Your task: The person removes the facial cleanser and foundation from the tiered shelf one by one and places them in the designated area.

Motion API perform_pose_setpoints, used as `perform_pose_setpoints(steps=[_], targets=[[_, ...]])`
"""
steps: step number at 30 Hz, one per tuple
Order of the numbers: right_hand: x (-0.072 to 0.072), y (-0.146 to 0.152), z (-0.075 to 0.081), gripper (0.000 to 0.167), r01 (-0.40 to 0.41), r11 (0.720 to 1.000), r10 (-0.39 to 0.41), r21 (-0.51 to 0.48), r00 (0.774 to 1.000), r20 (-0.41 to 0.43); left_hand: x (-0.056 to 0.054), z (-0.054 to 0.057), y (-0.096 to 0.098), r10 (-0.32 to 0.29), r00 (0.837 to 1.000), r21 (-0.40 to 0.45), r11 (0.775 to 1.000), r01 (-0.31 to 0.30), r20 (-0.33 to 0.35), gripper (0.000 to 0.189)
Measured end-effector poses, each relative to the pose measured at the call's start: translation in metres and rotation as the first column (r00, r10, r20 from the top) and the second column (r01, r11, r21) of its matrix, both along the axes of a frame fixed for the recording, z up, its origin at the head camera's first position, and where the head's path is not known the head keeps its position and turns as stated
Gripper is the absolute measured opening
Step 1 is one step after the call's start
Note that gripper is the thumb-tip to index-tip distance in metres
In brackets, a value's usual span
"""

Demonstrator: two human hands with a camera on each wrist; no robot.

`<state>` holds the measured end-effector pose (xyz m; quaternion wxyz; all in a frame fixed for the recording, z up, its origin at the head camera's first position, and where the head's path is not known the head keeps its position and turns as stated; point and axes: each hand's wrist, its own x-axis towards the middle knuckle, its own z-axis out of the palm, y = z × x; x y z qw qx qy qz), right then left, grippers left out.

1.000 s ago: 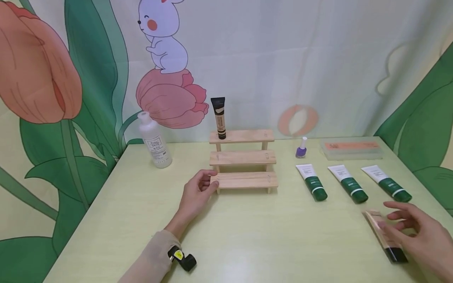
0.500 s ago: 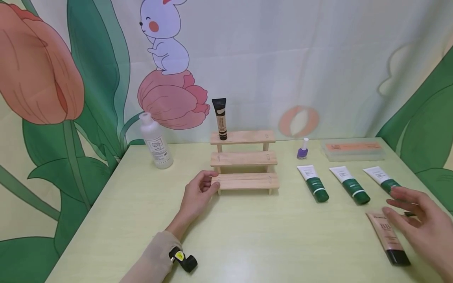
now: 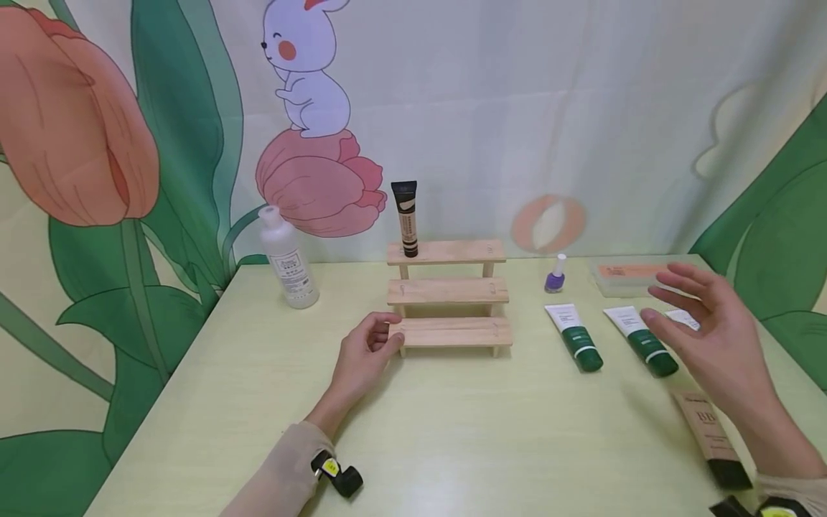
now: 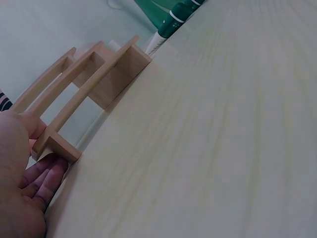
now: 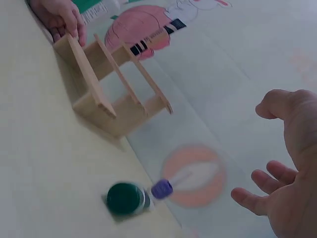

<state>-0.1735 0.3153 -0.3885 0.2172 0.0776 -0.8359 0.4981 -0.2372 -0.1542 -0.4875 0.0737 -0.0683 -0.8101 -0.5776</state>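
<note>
In the head view my left hand [image 3: 363, 353] grips the left end of the lowest step of a three-tiered wooden stand [image 3: 455, 332]; in the left wrist view its fingers curl round the stand's end leg. A small black-and-beige tube [image 3: 408, 221] stands upright at the left of the top step. My right hand [image 3: 717, 345], fingers spread and holding nothing, hovers over the right of the table. It partly hides the rightmost of three green-and-white squeeze tubes [image 3: 575, 337]. Nearer me, by the right wrist, lies a beige BB cream tube [image 3: 707, 425] with a black cap.
A white bottle [image 3: 288, 262] stands at the back left of the table. Right of the stand is a purple nail polish bottle [image 3: 555, 276]. A flat translucent case [image 3: 620, 287] lies at the back right, before a printed curtain [image 3: 452, 122].
My right hand has moved away from the BB cream tube, up and toward the back of the table, now over the rightmost green-and-white tube. My left hand keeps its grip on the stand.
</note>
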Motion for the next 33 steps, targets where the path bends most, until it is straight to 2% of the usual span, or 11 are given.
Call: perform_pose_setpoints(steps=[8, 11, 17, 25, 33], targets=[[-0.04, -0.043, 0.022, 0.071, -0.072, 0.99, 0.075, -0.123, 0.997, 0.018, 0.001, 0.0, 0.0, 0.002, 1.0, 0.002, 1.0, -0.002, 0.002, 0.026], [-0.051, -0.059, 0.027, 0.07, -0.085, 0.987, 0.088, -0.134, 0.996, 0.017, 0.0, 0.0, 0.0, 0.001, 1.0, 0.005, 1.0, -0.001, 0.002, 0.027], [-0.075, -0.093, 0.033, 0.065, -0.183, 0.949, 0.179, -0.255, 0.983, -0.04, 0.001, 0.0, -0.001, -0.001, 1.0, 0.007, 1.0, 0.001, -0.001, 0.027], [-0.106, -0.145, 0.037, 0.061, -0.32, 0.905, 0.299, -0.28, 0.947, -0.115, 0.0, -0.001, -0.003, 0.01, 1.0, 0.004, 1.0, -0.01, -0.001, 0.026], [-0.133, -0.188, 0.038, 0.058, -0.361, 0.881, 0.338, -0.306, 0.933, -0.128, 0.0, 0.0, -0.001, -0.001, 1.0, 0.003, 1.0, 0.001, 0.001, 0.027]])
